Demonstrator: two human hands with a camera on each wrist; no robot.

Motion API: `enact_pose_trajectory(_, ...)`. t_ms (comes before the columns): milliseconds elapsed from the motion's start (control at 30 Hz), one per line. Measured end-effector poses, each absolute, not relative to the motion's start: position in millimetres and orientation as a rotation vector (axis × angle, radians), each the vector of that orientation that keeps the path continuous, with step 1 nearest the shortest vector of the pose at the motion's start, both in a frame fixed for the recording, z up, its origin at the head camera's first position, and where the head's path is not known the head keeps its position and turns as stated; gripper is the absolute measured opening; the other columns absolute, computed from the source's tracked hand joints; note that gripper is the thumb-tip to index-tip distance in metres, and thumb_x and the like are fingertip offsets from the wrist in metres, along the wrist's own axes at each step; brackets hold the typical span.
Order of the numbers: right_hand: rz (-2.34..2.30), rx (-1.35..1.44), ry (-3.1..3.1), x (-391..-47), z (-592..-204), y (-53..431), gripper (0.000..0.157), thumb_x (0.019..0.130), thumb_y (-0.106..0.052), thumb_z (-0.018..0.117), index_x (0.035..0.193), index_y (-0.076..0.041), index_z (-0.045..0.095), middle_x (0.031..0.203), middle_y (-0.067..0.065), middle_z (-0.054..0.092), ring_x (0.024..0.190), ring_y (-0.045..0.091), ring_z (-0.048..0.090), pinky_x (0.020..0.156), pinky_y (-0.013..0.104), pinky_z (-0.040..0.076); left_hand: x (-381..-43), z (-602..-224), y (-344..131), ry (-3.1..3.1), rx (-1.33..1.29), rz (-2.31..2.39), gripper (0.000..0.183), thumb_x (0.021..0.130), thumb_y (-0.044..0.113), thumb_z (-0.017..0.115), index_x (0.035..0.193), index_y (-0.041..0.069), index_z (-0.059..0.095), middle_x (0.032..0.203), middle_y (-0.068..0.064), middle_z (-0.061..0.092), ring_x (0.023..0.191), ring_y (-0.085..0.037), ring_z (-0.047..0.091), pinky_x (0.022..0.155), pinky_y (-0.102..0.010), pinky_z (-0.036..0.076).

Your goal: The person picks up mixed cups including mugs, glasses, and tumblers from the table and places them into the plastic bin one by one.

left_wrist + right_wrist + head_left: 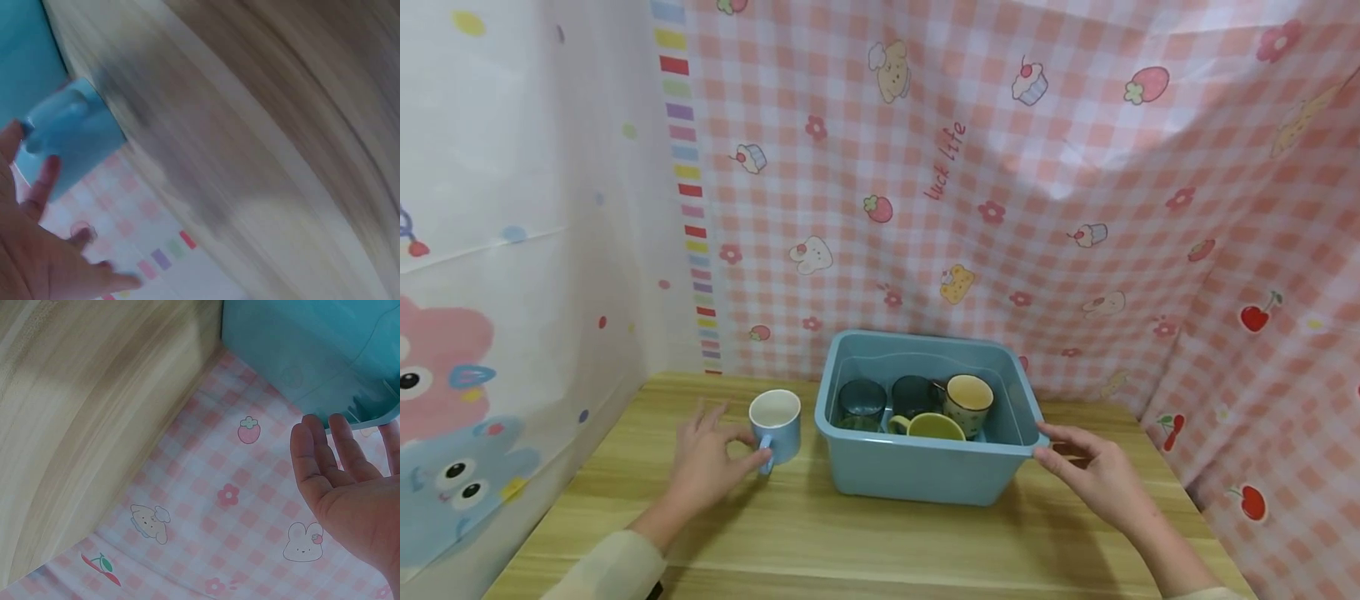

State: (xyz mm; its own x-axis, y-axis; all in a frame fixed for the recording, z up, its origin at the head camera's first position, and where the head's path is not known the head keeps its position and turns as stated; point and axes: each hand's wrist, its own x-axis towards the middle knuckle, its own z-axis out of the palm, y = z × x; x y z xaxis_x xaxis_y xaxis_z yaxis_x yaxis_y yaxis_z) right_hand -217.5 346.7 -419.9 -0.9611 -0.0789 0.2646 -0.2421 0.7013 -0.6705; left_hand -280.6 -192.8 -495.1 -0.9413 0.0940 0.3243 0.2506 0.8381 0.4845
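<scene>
A light blue mug (782, 435) with a pale inside stands upright on the table, left of a blue plastic bin (917, 475). My left hand (709, 460) pinches the mug's handle between thumb and forefinger, its other fingers spread. In the left wrist view the mug (81, 144) is blurred, with the left hand (44, 250) at its handle. At the bin's right front corner, my right hand (1093, 475) grips the rim. The right wrist view has the right hand (356, 487) at the rim of the bin (312, 356).
Inside the bin are a yellow-green cup (936, 427), a patterned cream mug (968, 400) and several dark glassy cups (862, 400). The wooden table (775, 542) backs onto a pink checked curtain (925, 250), with a white printed curtain (550, 250) at the left.
</scene>
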Motion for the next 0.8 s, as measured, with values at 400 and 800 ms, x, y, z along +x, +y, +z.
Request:
enact_pose_trajectory(400, 1.092, 0.248, -2.708, -218, -419, 347, 0.046, 0.103, -0.037, 0.072, 0.143, -0.014, 0.069, 0.137, 0.015, 0.074, 0.11, 0.02, 0.076, 0.083, 0.021, 0.063, -285, -490, -187, -2.883, -0.023, -1.261, 0.04, 0.106, 0.033, 0.064, 0.114, -0.003, 0.079, 0.164, -0.04, 0.034, 0.15, -0.065, 0.033, 0.122, -0.074, 0.033)
enact_pose_trajectory(800, 1.083, 0.263, -2.707, -218, -419, 348, 0.045, 0.103, -0.035, 0.073, 0.142, -0.013, 0.07, 0.136, 0.015, 0.074, 0.112, 0.024, 0.076, 0.084, 0.021, 0.062, -295, -478, -194, -2.967, 0.087, -1.536, 0.069, 0.107, 0.063, 0.052, 0.111, -0.001, 0.078, 0.118, -0.025, 0.071, 0.111, -0.039, 0.066, 0.099, -0.052, 0.054)
